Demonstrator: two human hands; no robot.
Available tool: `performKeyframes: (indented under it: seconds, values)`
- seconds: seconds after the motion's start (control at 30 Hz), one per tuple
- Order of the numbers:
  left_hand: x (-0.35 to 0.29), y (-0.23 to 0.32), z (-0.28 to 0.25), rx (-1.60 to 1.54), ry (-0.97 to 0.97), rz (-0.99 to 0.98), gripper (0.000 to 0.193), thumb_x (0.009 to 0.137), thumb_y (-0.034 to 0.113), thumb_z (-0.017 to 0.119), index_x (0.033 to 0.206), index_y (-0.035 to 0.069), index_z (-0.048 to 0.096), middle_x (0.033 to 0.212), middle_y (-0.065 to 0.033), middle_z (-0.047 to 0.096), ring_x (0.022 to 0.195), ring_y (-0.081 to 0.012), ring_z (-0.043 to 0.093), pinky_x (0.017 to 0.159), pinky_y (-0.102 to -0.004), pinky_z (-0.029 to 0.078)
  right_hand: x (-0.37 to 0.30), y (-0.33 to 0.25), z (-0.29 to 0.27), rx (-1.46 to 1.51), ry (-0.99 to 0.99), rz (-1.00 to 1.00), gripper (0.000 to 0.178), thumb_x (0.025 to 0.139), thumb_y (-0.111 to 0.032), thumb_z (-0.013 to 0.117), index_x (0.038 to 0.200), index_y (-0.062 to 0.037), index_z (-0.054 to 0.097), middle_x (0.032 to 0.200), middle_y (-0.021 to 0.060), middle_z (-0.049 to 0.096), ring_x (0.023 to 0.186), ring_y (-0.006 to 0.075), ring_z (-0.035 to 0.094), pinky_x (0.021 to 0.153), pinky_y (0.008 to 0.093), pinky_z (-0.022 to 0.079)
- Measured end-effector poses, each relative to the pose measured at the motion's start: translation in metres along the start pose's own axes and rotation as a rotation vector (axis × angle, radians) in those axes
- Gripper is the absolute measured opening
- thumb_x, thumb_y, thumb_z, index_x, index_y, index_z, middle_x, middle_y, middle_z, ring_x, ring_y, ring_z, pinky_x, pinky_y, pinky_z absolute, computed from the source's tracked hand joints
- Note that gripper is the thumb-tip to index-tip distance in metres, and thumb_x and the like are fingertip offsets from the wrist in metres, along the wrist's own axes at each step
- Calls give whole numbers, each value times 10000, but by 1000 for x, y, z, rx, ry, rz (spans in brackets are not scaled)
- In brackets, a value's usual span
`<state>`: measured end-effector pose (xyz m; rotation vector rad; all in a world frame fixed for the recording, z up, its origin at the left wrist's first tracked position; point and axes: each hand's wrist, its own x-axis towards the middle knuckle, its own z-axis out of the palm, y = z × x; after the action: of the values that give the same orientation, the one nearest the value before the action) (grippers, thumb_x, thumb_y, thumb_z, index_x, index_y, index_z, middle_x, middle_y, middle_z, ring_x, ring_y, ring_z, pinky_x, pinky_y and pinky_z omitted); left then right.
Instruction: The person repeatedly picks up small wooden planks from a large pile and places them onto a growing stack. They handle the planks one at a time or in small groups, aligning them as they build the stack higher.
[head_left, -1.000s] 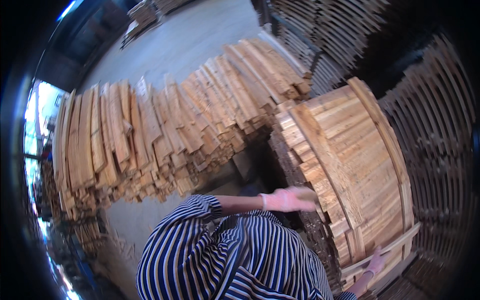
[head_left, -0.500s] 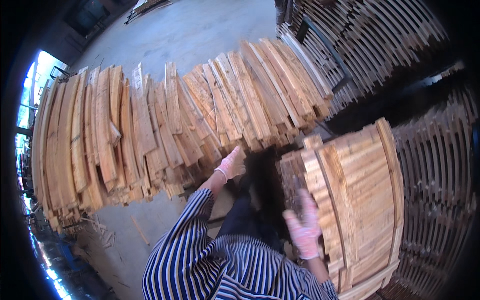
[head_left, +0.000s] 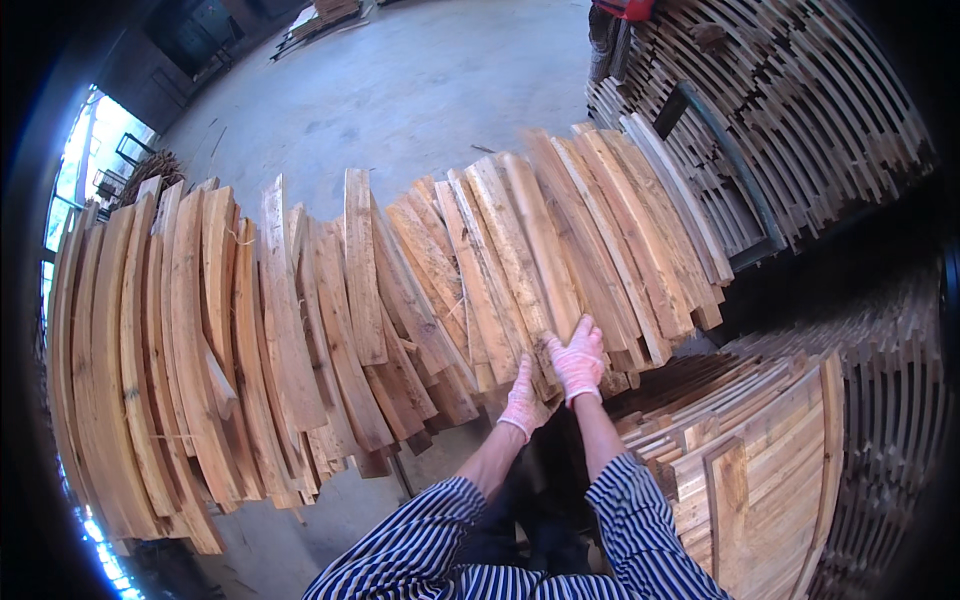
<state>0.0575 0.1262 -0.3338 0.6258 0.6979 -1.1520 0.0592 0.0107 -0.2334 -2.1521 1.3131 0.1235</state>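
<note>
You are in what looks like a timber workshop or wood store, and the wood shows it. Long, rough boards (head_left: 290, 330) lie side by side in a wide heap before you, their ends uneven. To your right, slatted stacks (head_left: 820, 110) rise in many layers, with a dark frame (head_left: 738, 165) in front. At lower right, you have a pile (head_left: 785, 480) of planks with strips across it. Beyond the boards, a broad grey floor (head_left: 440, 90) runs back toward a dark wall (head_left: 150, 60). Bright light shows through an opening (head_left: 95, 130) on your left.
</note>
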Motion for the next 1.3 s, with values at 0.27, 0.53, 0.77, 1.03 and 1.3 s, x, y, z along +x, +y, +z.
performKeyframes:
  seconds: [0.27,0.53,0.77,1.03,1.3]
  values:
    - [-111,70,-19,217,17,43,690,928,758,522,1347,219,623,1222,-37,684,1074,-199,631,902,-437,539,0,3,41,662,-645,28,925,805,-628,783,1386,54,551,1265,231,672,1176,297,649,1009,382,500]
    - [-127,180,-17,1689,469,725,463,933,475,670,1139,65,732,1083,-205,740,981,-324,732,880,-416,571,4,-24,97,621,-659,76,1021,759,-660,804,1447,12,462,1240,223,688,1158,346,654,997,416,496]
    - [-16,217,45,1542,807,659,1184,796,681,749,1594,-38,250,1561,-257,437,1448,-345,434,1193,-416,347,2,-35,113,836,-520,-24,1097,761,-431,908,1557,9,294,1266,184,665,1169,262,635,1006,356,499]
    - [-76,181,-6,1148,165,447,812,961,560,641,1473,-47,472,1433,-203,569,1334,-257,524,1139,-356,381,-47,20,100,827,-837,-53,1073,702,-425,944,1507,3,377,1339,156,661,1200,264,658,1028,377,514]
    - [-140,76,-39,389,82,102,745,908,622,691,1383,54,608,1272,-116,706,1062,-227,709,947,-401,580,-192,31,40,990,-544,208,1014,682,-118,945,1485,-59,329,1220,141,654,1078,275,671,930,388,579]
